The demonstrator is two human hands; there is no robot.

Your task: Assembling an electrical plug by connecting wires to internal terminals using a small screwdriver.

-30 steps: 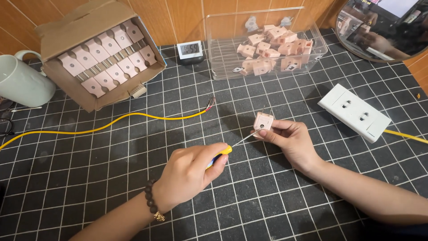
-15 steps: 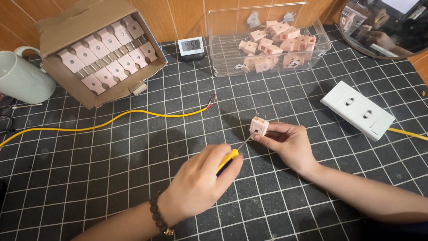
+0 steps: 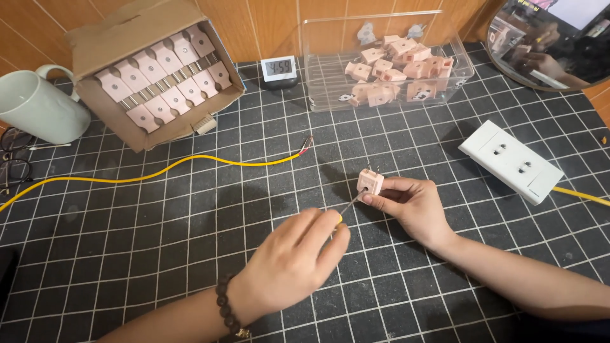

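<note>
pink plug [image 3: 370, 181] pinched in right hand [image 3: 410, 206]; left hand [image 3: 292, 263] grips screwdriver [image 3: 348, 206] — tip may slip off the screw if the plug twists.

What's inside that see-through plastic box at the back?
The clear plastic box holds a loose pile of small pink plugs, heaped mostly toward its right side. Little cartoon stickers show on its walls. Whatever lies beneath the heap is covered by the plugs above.
</note>
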